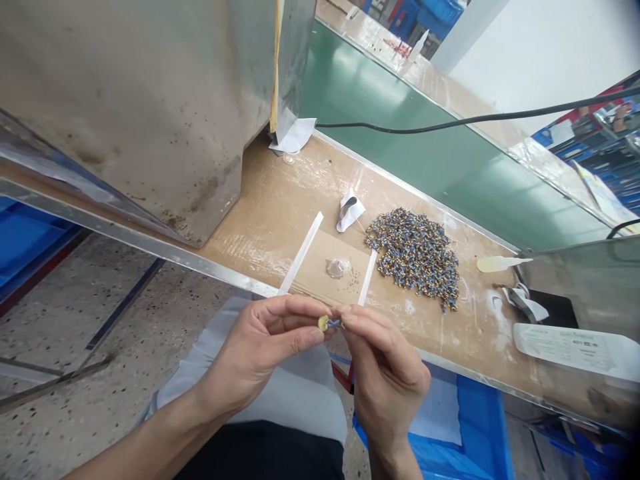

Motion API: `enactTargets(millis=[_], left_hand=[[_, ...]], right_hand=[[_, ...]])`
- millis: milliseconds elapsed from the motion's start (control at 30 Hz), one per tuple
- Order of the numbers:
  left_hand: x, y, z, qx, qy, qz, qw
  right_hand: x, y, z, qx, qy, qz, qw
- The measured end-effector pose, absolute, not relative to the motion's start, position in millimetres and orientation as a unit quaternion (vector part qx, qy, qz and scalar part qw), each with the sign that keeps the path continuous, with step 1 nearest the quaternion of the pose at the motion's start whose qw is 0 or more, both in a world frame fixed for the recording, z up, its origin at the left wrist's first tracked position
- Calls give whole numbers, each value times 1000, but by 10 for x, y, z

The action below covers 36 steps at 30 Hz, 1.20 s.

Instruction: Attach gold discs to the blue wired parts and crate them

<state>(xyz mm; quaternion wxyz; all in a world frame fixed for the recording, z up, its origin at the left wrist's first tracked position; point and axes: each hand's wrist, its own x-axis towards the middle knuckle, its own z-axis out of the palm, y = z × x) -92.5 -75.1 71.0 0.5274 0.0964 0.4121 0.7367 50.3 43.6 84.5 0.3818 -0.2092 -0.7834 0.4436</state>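
Note:
Over my lap at the table's front edge, my left hand [273, 333] pinches the round yellowish end of a small blue-and-yellow part [331, 323] between thumb and fingers. From the other side, my right hand [387, 353] is closed at the part's blue end, its fingertips hiding the rest. Just beyond both hands lies a cardboard sheet [310, 267] with white tape strips along its sides. On it sits a clear blob [339, 268] with tiny dark bits scattered beside it. A big pile of small blue and gold parts [415, 257] is heaped to the right.
A large metal housing [165, 100] stands at the left. Behind the table [260, 233] runs a green panel [390, 113], with a black cable [450, 123] across it. A squeeze bottle [500, 263] and a white labelled package [575, 348] lie right; a blue crate [480, 427] is below.

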Motion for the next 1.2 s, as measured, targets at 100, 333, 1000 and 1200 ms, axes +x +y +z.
enactTargets(millis=[100, 333, 1000, 1200], left_hand=[[-923, -762, 709, 98, 415, 736, 526], [-929, -774, 728, 100, 417, 735, 525], [-852, -794, 794, 127, 451, 739, 484], [-785, -765, 797, 126, 472, 754, 438]], right_hand=[[501, 438, 849, -208, -788, 437, 380], [505, 441, 852, -204, -796, 428, 377], [535, 353, 822, -120, -856, 247, 439], [602, 300, 744, -102, -874, 191, 436]])
